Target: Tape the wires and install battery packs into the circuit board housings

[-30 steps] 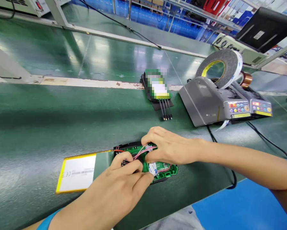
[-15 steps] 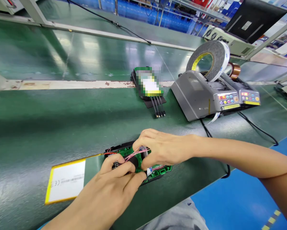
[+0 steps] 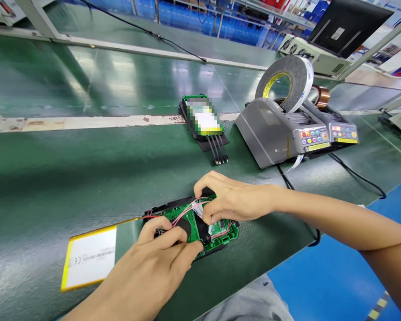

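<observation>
An open electronic device housing with green inner parts and black edges lies on the bench in front of me. My left hand is closed over its left part, fingers bent onto the black piece and near edge. Above the right half, my right hand curls with thumb and forefinger drawn in; what lies between their tips is mostly hidden. Thin pink wires arch between both hands, and a black strip crosses the housing. A flat white battery pack with yellow edges lies to the left, joined by a red lead.
Beyond the hands lies a second device, partly blurred, with several short black cables. Two grey tape dispensers stand at right, carrying a large tape roll. Black cords trail below them. A metal rail crosses the bench.
My right hand has shifted slightly up and right, uncovering the black strip and more of the green inside. My left hand stays on the housing. The view has moved slightly.
</observation>
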A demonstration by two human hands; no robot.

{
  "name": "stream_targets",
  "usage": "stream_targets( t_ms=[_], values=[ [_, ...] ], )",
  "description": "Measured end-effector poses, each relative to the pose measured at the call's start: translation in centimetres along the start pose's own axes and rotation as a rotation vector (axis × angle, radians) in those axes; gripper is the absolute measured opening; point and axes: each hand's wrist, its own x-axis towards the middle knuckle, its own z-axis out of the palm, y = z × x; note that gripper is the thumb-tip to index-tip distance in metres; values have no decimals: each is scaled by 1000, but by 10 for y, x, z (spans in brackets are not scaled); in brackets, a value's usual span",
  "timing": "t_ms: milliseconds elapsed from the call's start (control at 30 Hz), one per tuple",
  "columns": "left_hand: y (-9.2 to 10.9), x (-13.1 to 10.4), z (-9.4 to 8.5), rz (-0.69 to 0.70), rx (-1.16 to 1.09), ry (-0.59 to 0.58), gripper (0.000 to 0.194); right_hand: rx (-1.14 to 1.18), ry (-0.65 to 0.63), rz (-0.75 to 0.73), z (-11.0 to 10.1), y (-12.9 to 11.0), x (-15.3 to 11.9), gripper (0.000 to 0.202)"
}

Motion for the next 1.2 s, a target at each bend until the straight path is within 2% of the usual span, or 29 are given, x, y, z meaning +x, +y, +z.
stream_targets(
  t_ms=[167,300,433,533,633,767,833,900,967,1033,1100,1200],
  values=[
    [1,3,-2,1,-20,23,26,-194,268,60,-2,-5,3,17],
    [0,1,-2,-5,-36,35,25,-151,323,67,-5,-9,7,15],
    [-1,-1,-3,5,-41,-15,24,76,304,142,-4,-10,10,11],
    [0,1,-6,12,-22,-24,22,278,342,179,-3,-10,12,6],
    [1,5,-10,21,-17,-34,22,464,440,168,-8,-13,13,6],
    [4,8,-11,11,-31,14,25,728,554,139,-19,-14,10,7],
    [4,9,-11,16,-25,34,23,816,682,171,-22,-8,6,8],
    [4,10,-13,27,-12,22,22,762,844,250,-21,1,-1,11],
    [5,13,-17,53,-2,13,26,545,950,354,-16,12,-12,11],
    [6,16,-22,95,13,28,26,252,956,449,-10,20,-25,7],
    [8,18,-29,100,28,45,18,21,915,501,-4,22,-40,5],
    [5,16,-37,-11,45,189,9,-115,863,537,5,13,-62,5]
  ],
)
